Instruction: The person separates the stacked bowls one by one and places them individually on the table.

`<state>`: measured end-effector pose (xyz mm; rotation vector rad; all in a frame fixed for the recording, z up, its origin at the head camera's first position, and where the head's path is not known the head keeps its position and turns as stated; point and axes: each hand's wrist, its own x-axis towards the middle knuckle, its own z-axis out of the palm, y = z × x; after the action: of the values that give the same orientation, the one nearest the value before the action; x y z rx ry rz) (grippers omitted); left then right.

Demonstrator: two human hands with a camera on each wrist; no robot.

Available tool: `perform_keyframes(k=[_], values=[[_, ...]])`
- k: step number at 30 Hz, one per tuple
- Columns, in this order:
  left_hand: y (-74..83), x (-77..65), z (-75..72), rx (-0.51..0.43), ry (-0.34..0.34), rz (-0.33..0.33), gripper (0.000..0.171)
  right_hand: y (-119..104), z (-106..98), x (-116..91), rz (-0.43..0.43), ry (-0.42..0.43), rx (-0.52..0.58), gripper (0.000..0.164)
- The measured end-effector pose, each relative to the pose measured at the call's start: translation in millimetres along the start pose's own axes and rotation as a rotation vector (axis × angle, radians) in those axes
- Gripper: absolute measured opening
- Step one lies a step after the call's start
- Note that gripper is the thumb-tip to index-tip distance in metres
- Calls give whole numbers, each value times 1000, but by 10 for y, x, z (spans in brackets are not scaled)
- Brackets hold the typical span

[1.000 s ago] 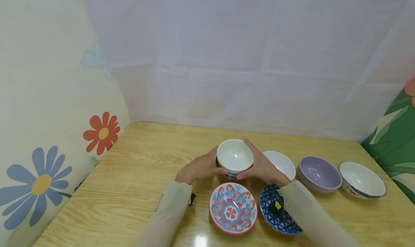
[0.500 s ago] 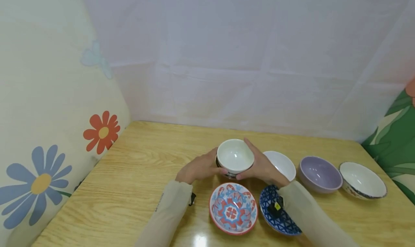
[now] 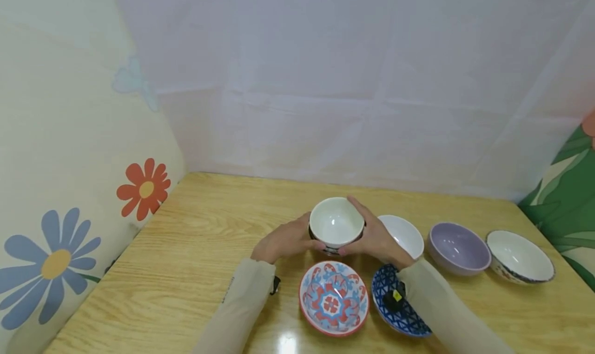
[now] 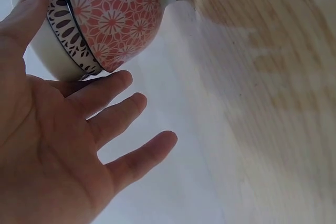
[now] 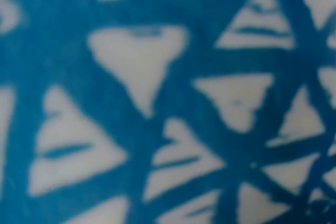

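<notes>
A white bowl (image 3: 337,222) sits nested in a patterned bowl, whose red floral side (image 4: 123,11) and dark-petalled rim band show in the left wrist view. My left hand (image 3: 289,239) grips the bowls from the left, thumb on the near side. In the left wrist view the thumb lies at the rim and the other fingers (image 4: 115,114) spread below it. From the right, my right hand (image 3: 374,240) holds the white bowl, thumb in front and fingers along the far side. The right wrist view shows only blue-and-white pattern (image 5: 152,135) close up; the hand is hidden there.
Just in front of the hands stands a red-and-blue patterned bowl (image 3: 333,298). A blue-and-white bowl (image 3: 409,318) lies partly under the right forearm. Rightward stand a white bowl (image 3: 406,235), a purple bowl (image 3: 458,248) and a floral-sided bowl (image 3: 520,256) on the wooden table (image 3: 186,271).
</notes>
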<state>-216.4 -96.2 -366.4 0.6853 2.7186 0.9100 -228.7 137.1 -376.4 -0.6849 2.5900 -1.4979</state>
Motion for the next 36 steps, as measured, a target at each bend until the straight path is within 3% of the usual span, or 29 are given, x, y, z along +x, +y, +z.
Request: perform_keyframes(k=[24,36], values=[[56,-27,-56,7,86,35,84,-136,-5,-17,-40,103,-50,114],[76,4,-43,-79,35,32,93,-169,-77,-129,-7,98,24,109]])
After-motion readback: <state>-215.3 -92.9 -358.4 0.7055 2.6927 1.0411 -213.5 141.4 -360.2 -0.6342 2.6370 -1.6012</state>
